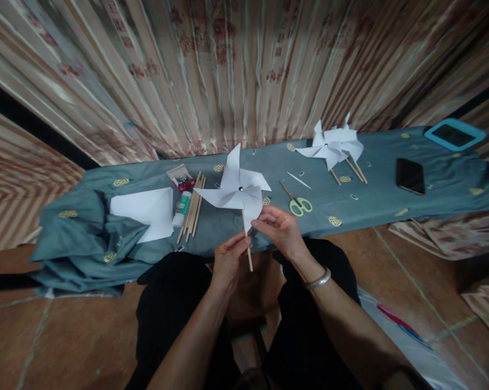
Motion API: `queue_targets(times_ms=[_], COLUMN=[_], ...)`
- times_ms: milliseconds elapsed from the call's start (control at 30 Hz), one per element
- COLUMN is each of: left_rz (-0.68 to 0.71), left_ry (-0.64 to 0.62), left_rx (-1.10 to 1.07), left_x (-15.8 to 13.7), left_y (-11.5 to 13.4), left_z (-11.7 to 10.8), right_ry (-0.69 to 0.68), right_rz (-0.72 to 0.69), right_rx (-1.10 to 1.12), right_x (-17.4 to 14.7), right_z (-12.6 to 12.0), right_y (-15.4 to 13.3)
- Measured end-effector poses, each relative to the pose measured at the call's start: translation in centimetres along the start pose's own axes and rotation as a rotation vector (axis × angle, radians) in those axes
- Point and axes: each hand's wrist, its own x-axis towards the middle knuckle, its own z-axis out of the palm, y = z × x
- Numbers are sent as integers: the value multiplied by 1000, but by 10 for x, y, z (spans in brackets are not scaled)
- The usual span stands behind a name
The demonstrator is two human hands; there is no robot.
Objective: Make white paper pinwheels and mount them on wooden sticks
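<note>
A white paper pinwheel (248,196) with a round silver pin at its centre stands on a thin wooden stick (250,259), held up before me. My left hand (229,254) pinches the stick below the blades. Fingers of my right hand (280,227) are closed at the lower blade's tip, beside the stick. Left of the pinwheel lie a bundle of wooden sticks (193,208), a green and white glue stick (181,209) and a small red box (183,181) with metal pins. To the right are scissors (299,205) with pale green handles.
Several finished pinwheels (333,145) lie at the back right of the grey-green cloth (374,200). White paper sheets (144,208) are at the left. A black phone (410,176) and a blue-framed tablet (455,134) lie far right. A pleated curtain (228,81) hangs behind.
</note>
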Motion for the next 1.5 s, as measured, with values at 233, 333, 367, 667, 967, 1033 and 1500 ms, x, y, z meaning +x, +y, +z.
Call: queue_targets(times_ms=[233, 333, 367, 667, 967, 1033, 1500], left_rz=[8, 16, 19, 1, -115, -124, -76], left_ry=[-8, -16, -18, -18, -99, -111, -60], left_rx=[-8, -4, -4, 28, 51, 55, 44], left_x=[-1, -1, -1, 0, -6, -6, -2], left_y=[-2, -3, -3, -1, 0, 0, -1], left_z=[-1, -1, -1, -4, -4, -4, -5], right_ry=[-45, -39, -36, 158, 318, 272, 241], right_rz=[12, 9, 7, -148, -271, -229, -117], right_rx=[-25, -69, -85, -279, -208, -206, -121], right_x=[-1, -1, -1, 4, 34, 38, 32], right_z=[4, 5, 6, -18, -57, -56, -50], right_y=[0, 1, 2, -12, -6, -3, -3])
